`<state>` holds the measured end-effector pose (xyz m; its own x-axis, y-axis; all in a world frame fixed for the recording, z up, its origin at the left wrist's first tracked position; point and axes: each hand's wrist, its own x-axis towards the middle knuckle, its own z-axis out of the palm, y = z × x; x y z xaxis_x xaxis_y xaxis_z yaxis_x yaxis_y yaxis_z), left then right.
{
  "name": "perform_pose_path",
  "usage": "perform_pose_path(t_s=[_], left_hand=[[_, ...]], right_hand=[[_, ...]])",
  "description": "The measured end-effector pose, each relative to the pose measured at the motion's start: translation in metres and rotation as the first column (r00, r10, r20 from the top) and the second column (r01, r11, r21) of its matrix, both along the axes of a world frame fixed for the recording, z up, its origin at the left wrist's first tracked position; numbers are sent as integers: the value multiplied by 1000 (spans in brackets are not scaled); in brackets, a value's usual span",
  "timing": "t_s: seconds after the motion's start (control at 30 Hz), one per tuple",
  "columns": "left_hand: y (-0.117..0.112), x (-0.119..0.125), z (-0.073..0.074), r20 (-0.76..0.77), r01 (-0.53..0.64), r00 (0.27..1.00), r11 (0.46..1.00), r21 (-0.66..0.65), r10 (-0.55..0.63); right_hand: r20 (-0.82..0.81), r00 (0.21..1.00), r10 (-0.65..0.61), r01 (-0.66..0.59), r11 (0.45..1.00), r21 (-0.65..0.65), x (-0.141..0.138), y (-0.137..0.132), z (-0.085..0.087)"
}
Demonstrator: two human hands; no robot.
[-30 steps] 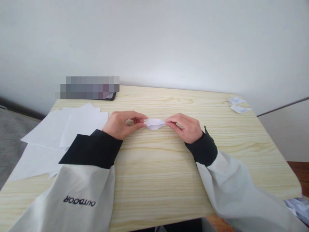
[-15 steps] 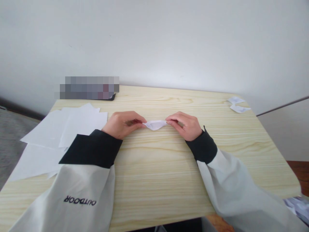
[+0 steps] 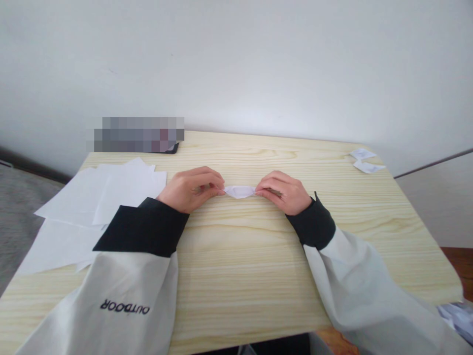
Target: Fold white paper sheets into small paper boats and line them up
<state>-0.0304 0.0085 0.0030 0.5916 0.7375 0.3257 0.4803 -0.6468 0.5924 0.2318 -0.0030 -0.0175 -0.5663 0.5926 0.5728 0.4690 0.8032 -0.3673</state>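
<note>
A small folded piece of white paper (image 3: pixel 241 192) stretches between my two hands, just over the middle of the wooden table. My left hand (image 3: pixel 194 189) pinches its left tip between thumb and fingers. At the opposite tip, my right hand (image 3: pixel 284 191) grips it in the same pinching way. The folded paper is wider in the middle and narrows to a point at each end. Beside my left wrist lie loose white paper sheets (image 3: pixel 72 197), overlapping one another and partly covered by my sleeve.
Folded white paper pieces (image 3: pixel 368 166) lie at the table's far right corner. A blurred-out dark object (image 3: pixel 136 138) sits at the back left. The wooden table (image 3: pixel 236 276) meets a white wall (image 3: pixel 258 64). Crumpled-looking pale material (image 3: pixel 458 318) shows past the right front edge.
The folded paper looks flatter and more drawn out between my fingers, its opening less visible. Both hands keep their pinch at the ends, and the view has shifted very slightly.
</note>
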Motion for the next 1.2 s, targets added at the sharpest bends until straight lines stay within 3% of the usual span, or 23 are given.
perform_pose_path(t_s=[0.27,0.5,0.67,1.03,1.2], left_hand=[[-2,1,-2,-61,-51,997,996,-66,47],[0,1,-1,-104,-53,993,998,-16,51],[-5,4,3,-140,-22,990,999,23,25],[-12,14,4,-241,-186,946,971,154,219],[-16,22,4,-273,-181,938,973,144,215]], right_hand=[[28,1000,-5,3,999,44,1,0,-1],[23,999,26,-26,999,34,0,0,-2],[82,996,-26,20,997,70,-2,-1,-2],[120,991,-62,49,993,106,-5,-6,3],[111,991,-71,67,997,40,-10,-10,3]])
